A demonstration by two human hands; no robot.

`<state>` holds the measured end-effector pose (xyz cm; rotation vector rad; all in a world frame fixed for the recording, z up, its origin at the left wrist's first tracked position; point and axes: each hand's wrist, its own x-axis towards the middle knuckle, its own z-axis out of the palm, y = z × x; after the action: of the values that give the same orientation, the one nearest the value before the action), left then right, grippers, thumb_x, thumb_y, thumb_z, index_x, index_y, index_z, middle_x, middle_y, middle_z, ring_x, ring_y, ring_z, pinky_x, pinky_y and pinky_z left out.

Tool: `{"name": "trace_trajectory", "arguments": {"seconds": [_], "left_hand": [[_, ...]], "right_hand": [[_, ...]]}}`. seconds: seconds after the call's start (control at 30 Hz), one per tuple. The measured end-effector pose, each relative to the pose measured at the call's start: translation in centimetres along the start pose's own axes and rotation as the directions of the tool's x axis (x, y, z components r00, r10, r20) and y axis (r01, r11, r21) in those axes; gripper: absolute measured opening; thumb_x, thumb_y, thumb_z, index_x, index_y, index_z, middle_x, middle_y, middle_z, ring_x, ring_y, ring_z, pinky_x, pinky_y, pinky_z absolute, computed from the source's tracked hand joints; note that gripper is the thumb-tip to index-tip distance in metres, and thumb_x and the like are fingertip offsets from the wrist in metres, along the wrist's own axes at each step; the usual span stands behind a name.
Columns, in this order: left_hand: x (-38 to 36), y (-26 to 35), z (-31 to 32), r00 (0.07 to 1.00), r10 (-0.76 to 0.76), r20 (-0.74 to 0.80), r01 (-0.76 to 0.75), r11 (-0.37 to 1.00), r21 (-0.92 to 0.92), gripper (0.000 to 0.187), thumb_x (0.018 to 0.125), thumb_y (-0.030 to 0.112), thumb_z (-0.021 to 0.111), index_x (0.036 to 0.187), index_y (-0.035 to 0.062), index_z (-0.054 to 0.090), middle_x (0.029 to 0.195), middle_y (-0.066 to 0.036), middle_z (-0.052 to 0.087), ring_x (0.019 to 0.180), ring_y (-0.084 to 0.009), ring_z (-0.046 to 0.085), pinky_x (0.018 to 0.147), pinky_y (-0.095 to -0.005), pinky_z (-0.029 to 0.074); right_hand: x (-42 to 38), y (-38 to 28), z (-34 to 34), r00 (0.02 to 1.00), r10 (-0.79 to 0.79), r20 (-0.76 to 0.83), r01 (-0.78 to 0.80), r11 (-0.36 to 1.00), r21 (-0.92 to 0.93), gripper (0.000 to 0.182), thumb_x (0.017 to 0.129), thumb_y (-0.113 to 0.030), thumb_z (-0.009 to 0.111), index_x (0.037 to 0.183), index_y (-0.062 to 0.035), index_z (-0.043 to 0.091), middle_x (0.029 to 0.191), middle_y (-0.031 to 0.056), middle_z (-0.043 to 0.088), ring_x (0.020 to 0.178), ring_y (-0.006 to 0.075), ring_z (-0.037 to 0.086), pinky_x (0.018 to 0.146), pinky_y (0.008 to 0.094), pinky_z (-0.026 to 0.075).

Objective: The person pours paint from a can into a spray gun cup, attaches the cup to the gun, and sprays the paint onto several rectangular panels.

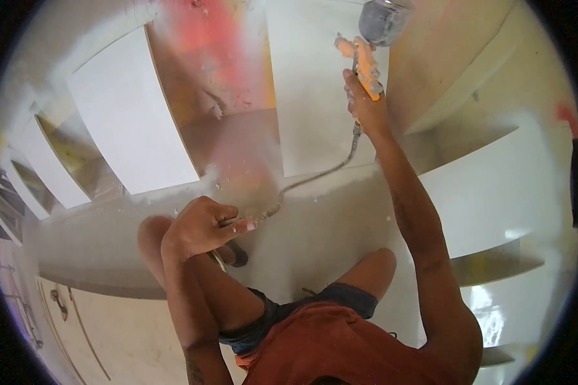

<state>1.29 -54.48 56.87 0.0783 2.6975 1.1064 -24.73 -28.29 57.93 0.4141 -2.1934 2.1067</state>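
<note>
My right hand (367, 106) is stretched far forward, its fingers wrapped round the handle of a paint-crusted orange spray gun (366, 63). A grey cup (380, 22) sits on the gun at the top edge of the view. From the bottom of the handle a thin, dirty hose (321, 173) curves back toward me. My left hand (202, 226) is closed round this hose, above my bent knee. Under the gun lies a white panel (324, 109), its far end partly hidden by the gun and cup.
Other white panels stand in rows, one large panel (131, 109) at left and another (488, 186) at right. Red overspray (205, 45) marks the surface behind. A pale board (122, 327) with a second tool (59, 304) on it lies at lower left.
</note>
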Motion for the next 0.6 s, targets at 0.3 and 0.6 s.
{"name": "trace_trajectory", "arguments": {"seconds": [0.3, 0.6], "left_hand": [[1.1, -1.0, 1.0, 0.994, 0.095, -0.050, -0.091, 0.993, 0.070, 0.054, 0.082, 0.041, 0.076, 0.062, -0.0002, 0.047, 0.050, -0.014, 0.039, 0.047, -0.0266, 0.033, 0.051, -0.0400, 0.034], [1.9, 1.8, 1.9, 0.999, 0.014, 0.047, -0.019, 0.994, 0.107, 0.050, 0.083, 0.038, 0.077, 0.062, 0.0003, 0.050, 0.049, -0.014, 0.045, 0.044, -0.0271, 0.042, 0.050, -0.0392, 0.038]], "right_hand": [[-9.5, 10.4, -7.2, 0.837, 0.540, 0.090, -0.461, 0.784, -0.415, 0.035, 0.092, -0.040, 0.066, 0.087, -0.0066, 0.058, 0.069, -0.0008, 0.052, 0.057, 0.0097, 0.049, 0.049, 0.0273, 0.042], [-8.5, 10.2, -7.1, 0.847, 0.531, -0.022, -0.475, 0.737, -0.480, 0.043, 0.087, -0.047, 0.068, 0.087, -0.0050, 0.059, 0.069, 0.0016, 0.053, 0.055, 0.0106, 0.048, 0.047, 0.0287, 0.040]]}}
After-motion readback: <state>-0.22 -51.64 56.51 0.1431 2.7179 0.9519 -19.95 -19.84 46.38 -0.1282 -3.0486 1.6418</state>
